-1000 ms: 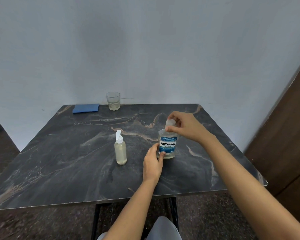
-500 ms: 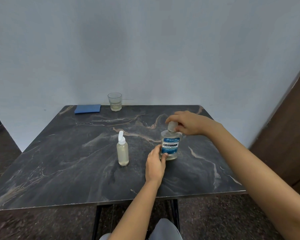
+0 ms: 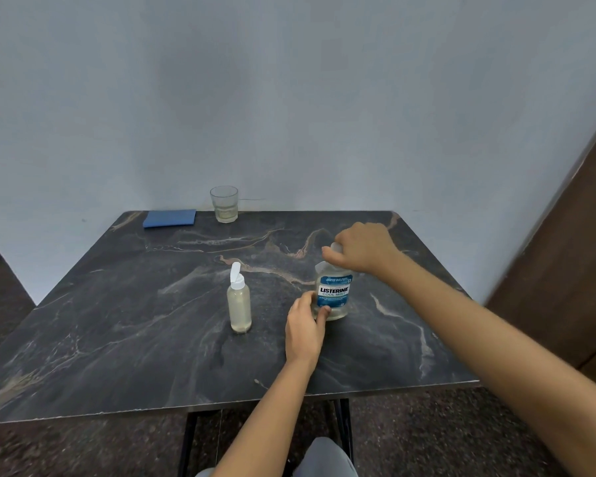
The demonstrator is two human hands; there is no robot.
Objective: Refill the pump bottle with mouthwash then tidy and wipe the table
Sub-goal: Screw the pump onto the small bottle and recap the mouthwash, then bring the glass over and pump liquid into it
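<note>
Right hand [image 3: 367, 251] shifted atop one mouthwash bottle [image 3: 334, 294] (one pump bottle [image 3: 239, 308] beside).

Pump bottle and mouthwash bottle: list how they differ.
The pump bottle is slim and unlabelled; the mouthwash bottle is wider, blue-labelled. The pump bottle stands free; the mouthwash bottle is held, left hand low, right hand on its cap. Both are upright, clear, with pale liquid.
</note>
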